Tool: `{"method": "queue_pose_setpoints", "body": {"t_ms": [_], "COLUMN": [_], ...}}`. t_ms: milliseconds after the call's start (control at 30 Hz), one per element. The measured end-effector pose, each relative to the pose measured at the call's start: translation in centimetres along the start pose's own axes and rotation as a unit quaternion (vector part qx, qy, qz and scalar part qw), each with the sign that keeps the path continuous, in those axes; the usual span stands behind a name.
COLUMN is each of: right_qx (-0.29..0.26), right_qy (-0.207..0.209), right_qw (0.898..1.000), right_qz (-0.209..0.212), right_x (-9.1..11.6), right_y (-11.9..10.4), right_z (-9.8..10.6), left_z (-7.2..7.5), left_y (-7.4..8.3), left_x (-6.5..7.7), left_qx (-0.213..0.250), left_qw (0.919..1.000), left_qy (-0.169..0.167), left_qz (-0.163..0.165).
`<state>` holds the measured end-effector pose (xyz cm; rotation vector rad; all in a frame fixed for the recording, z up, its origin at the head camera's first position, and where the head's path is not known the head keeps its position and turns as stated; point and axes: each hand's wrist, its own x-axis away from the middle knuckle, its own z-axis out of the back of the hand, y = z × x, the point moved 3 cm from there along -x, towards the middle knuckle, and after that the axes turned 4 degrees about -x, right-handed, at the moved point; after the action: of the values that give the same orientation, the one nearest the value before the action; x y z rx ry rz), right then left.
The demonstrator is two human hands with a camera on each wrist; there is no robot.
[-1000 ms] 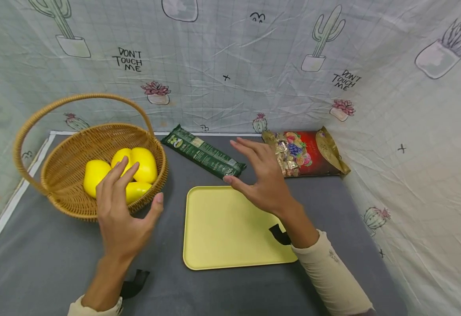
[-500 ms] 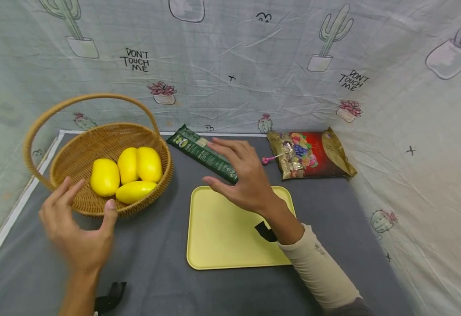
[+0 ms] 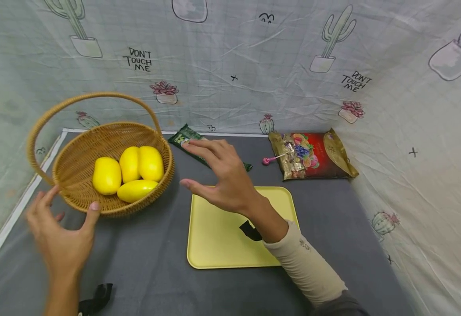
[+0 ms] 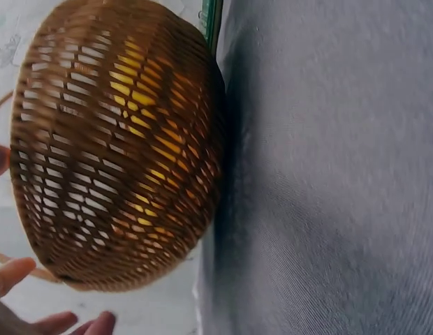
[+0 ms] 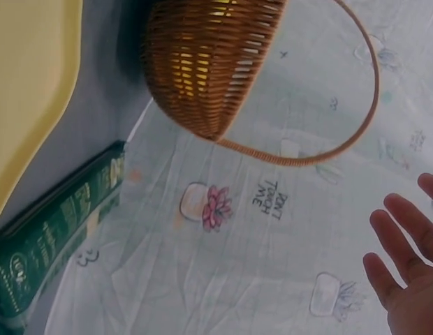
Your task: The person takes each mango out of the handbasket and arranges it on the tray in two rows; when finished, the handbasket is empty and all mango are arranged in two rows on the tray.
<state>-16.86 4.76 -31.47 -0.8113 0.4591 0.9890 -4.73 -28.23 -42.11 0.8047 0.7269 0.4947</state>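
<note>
Left hand [image 3: 62, 241]: fingers and thumb are spread in a wide curve at the lower left of the basket [image 3: 78, 153], with nothing pinched between them. In the head view the thumb tip lies at the basket's front rim, and the fingertips lie near the foot of the handle [image 3: 108, 94], at the rim's left end. In the left wrist view the thumb tip overlaps the rim at the left edge of the frame, while other fingertips lie near the handle at the lower left. Contact between hand and wicker cannot be confirmed.

Basket position: left side of the head view, upright on the table [image 3: 155, 263], handle raised. It holds yellow fruits [image 3: 107, 175], grouped toward its right side.

Right hand [image 3: 226, 182]: fingers and thumb are spread and grip nothing. It is positioned near the centre of the head view, to the right of the basket and apart from it. The hand covers the middle of the green packet [image 3: 182, 137] and the upper part of the yellow tray [image 3: 214, 245] from view.

Upper right of centre: a pink lollipop [image 3: 267, 161] lies with its stick against or over the left end of the red-and-gold bag [image 3: 315, 156].
</note>
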Motion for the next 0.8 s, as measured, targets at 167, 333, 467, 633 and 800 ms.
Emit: {"method": "queue_pose_setpoints", "body": {"t_ms": [167, 333, 467, 633, 800], "right_qx": [-0.008, -0.008, -0.015, -0.029, -0.035], "right_qy": [-0.009, -0.018, -0.026, -0.037, -0.058], "right_qw": [1.000, 1.000, 0.999, 0.998, 0.997], "right_qz": [0.015, 0.022, 0.028, 0.034, 0.023], "right_x": [-0.6, -1.2, -1.6, -2.1, -2.3], "right_y": [-0.6, -1.0, -1.3, -1.5, -1.6], "right_z": [-0.8, -1.9, -2.9, -4.1, -5.3], "left_z": [-0.3, -0.7, -0.8, -0.8, -0.8], "left_y": [-0.9, -0.8, -0.6, -0.4, -0.5], "left_x": [-0.4, -0.5, -0.2, 0.2, 0.7], "left_qx": [0.015, 0.037, 0.058, 0.065, 0.057], "left_qw": [0.9973, 0.9914, 0.9871, 0.9863, 0.9855], "left_qy": [-0.062, -0.116, -0.141, -0.143, -0.155], "left_qz": [0.037, 0.047, 0.051, 0.048, 0.039]}}
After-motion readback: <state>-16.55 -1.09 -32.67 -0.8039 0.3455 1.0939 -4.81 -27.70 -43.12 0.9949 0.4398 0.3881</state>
